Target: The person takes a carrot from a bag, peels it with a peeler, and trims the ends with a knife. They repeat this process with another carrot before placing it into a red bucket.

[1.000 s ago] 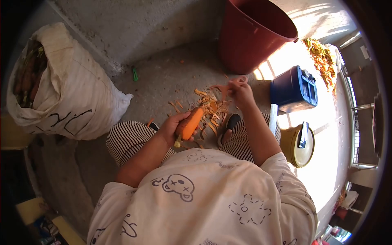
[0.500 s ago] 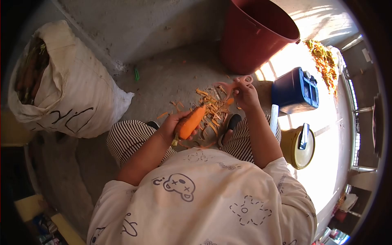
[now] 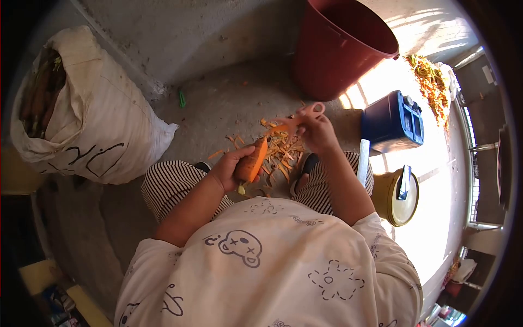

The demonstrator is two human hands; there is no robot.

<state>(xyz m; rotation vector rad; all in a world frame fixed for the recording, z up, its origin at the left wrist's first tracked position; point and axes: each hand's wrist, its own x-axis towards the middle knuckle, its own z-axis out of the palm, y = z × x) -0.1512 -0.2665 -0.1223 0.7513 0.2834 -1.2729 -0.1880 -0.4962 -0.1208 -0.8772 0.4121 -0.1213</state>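
Observation:
My left hand [image 3: 231, 168] is wrapped round a thick carrot [image 3: 251, 168], its green stub toward me and its tip pointing up and away. One side of the carrot is bright, bare orange; the side toward my palm is still duller and brownish. In my right hand [image 3: 317, 133] is a pinkish-orange peeler [image 3: 289, 125] with a ring at the end of its handle. The peeler's head, smeared by motion, hovers just past the carrot's tip. Below both hands, orange peelings [image 3: 284, 158] lie scattered on the floor between my feet.
A white sack [image 3: 103, 114] full of unpeeled carrots stands at left. Ahead is a tall red bucket [image 3: 332, 60]. On the right are a blue jerrycan [image 3: 384, 122] and a lidded yellowish bucket [image 3: 389, 199] with a phone [image 3: 403, 182] on it. Farther off lies a heap of peelings [image 3: 430, 82].
My right hand has moved left with the peeler, toward the carrot's tip. The carrot has turned in my left hand, so more of its brownish side now shows.

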